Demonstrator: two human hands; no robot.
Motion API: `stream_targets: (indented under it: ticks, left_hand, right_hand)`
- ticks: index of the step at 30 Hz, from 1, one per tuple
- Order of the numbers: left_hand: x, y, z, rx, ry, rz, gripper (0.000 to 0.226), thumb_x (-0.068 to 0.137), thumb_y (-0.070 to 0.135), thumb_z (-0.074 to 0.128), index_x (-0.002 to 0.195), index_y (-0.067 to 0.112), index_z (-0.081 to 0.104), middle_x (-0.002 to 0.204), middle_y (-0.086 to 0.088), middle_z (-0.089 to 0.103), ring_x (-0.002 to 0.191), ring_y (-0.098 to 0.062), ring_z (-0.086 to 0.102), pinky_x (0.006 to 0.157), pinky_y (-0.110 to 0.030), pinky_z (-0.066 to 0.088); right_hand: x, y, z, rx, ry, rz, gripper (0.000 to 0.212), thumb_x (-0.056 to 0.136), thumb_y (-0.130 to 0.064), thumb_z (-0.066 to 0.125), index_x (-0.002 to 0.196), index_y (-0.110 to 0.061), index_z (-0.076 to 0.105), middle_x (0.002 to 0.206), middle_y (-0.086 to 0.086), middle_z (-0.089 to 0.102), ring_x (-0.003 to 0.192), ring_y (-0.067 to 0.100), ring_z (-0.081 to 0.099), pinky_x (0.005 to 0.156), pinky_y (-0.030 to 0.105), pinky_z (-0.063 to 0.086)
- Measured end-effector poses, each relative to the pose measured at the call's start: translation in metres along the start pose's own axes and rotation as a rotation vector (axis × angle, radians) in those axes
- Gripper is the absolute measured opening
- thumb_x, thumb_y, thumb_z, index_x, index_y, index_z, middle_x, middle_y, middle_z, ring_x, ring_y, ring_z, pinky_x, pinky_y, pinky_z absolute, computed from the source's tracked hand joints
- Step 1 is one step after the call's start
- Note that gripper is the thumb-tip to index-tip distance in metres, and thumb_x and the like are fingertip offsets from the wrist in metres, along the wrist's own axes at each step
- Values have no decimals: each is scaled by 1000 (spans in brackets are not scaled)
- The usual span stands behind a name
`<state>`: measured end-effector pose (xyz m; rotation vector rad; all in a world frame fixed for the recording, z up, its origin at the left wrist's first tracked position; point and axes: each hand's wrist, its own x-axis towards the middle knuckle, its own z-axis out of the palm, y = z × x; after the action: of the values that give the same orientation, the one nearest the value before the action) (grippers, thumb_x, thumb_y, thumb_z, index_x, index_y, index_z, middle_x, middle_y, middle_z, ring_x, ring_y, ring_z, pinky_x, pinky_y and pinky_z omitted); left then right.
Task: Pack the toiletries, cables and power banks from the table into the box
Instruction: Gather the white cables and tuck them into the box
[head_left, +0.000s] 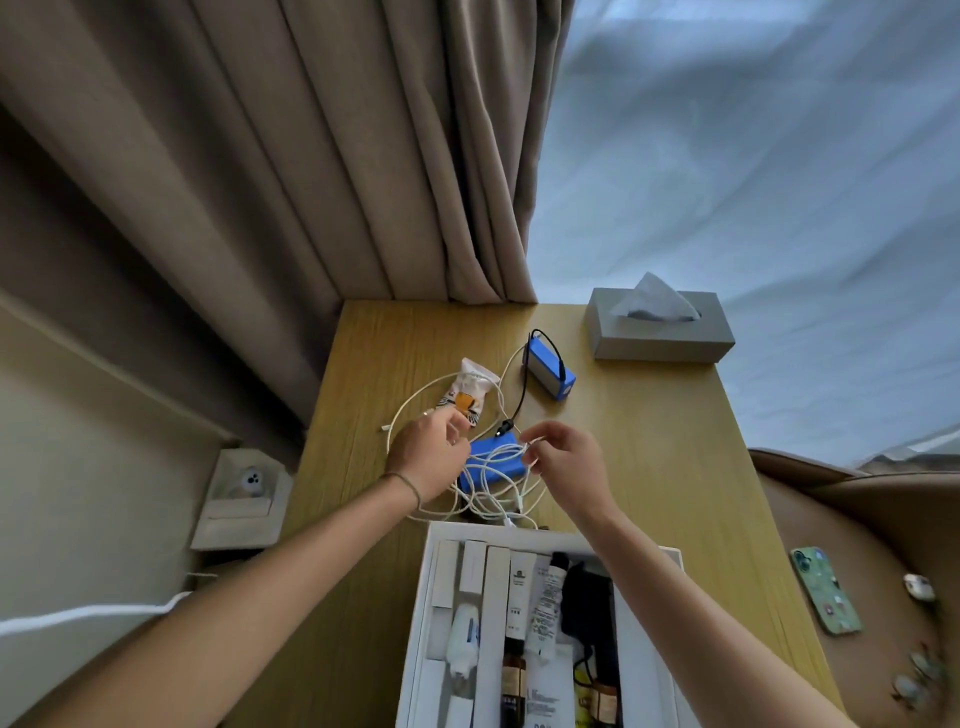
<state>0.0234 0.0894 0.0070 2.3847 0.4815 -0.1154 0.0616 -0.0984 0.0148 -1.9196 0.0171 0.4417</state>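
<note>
You are pinching strands of the tangled white charging cable (493, 480) with both hands: your left hand (428, 452) is curling its fingers round a loop at the left of the tangle, your right hand (563, 457) is nipping a strand between thumb and fingertips.

The cable is lying across the flat blue power bank (491, 457) on the wooden desk (649, 467), just beyond the open white cardboard box (426, 613) already holding tubes and bottles.

If you are lifting now, the loops are likely dragging the power bank along or snagging the black cord (522, 395) running to the second blue-and-grey power bank (548, 371). The small white printed sachet (470, 389) is touching the cable too and may be swept off.

The labels in the box are showing print, but too small to read.
</note>
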Motion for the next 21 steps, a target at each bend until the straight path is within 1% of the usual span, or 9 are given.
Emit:
stream_targets:
  ticks: [4, 6, 10, 13, 15, 16, 17, 19, 21]
  left_hand:
    - [40, -21, -4, 16, -22, -119, 13, 88, 22, 62, 97, 30, 63, 94, 8, 66, 84, -14, 64, 77, -33, 57]
    - [57, -28, -1, 26, -22, -158, 12, 87, 22, 62, 96, 31, 63, 94, 7, 67, 84, -15, 64, 76, -33, 57]
    - [87, -38, 11, 80, -61, -233, 12, 89, 27, 61, 101, 27, 64, 94, 7, 67, 82, -15, 65, 77, -35, 58]
    - [108, -41, 21, 120, -65, -287, 24, 89, 36, 62, 111, 24, 64, 95, 5, 68, 82, -15, 65, 72, -29, 55]
    - [119, -40, 27, 134, -57, -309, 37, 88, 46, 63, 117, 23, 62, 98, 1, 69, 85, -19, 67, 70, -28, 53]
    - [126, -39, 31, 139, -52, -324, 44, 87, 51, 63, 120, 22, 61, 104, -2, 69, 92, -22, 67, 73, -30, 53]
    - [131, -38, 34, 146, -51, -345, 52, 86, 55, 63, 124, 20, 59, 115, -6, 66, 102, -25, 64, 81, -34, 53]
    - [140, -37, 43, 138, -60, -388, 63, 83, 61, 64, 129, 19, 55, 131, -12, 55, 120, -30, 54, 98, -43, 48]
    - [148, -37, 51, 94, -73, -430, 69, 81, 62, 66, 131, 17, 52, 138, -14, 49, 128, -32, 46, 106, -46, 41]
  right_hand:
    - [23, 1, 7, -49, 10, 18, 28, 92, 0, 50, 87, -16, 72, 78, 8, 72, 69, 18, 63, 73, 47, 59]
    - [32, 3, 9, -68, 7, 20, 28, 93, 0, 50, 87, -18, 71, 80, 6, 72, 70, 19, 63, 75, 49, 59]
    - [46, 10, 10, -73, 17, 37, 27, 96, -1, 51, 89, -19, 71, 81, 4, 72, 72, 18, 65, 75, 45, 59]
    - [53, 18, 10, -70, 27, 48, 25, 96, -1, 52, 92, -15, 72, 82, 4, 73, 74, 17, 68, 74, 41, 60]
    - [56, 23, 10, -76, 35, 55, 25, 96, -2, 52, 92, -15, 72, 82, 4, 73, 75, 15, 69, 70, 34, 59]
    - [57, 25, 10, -81, 41, 58, 25, 95, -2, 52, 92, -15, 73, 82, 3, 74, 74, 13, 69, 68, 33, 58]
    - [57, 27, 10, -87, 45, 64, 25, 94, -2, 53, 92, -15, 74, 81, 3, 74, 73, 12, 69, 67, 33, 58]
    - [56, 32, 10, -93, 49, 78, 25, 93, -1, 53, 93, -14, 75, 80, 2, 74, 70, 12, 68, 69, 39, 60]
    - [52, 35, 9, -94, 35, 91, 26, 91, -1, 53, 91, -17, 74, 78, 2, 74, 67, 15, 66, 70, 47, 59]
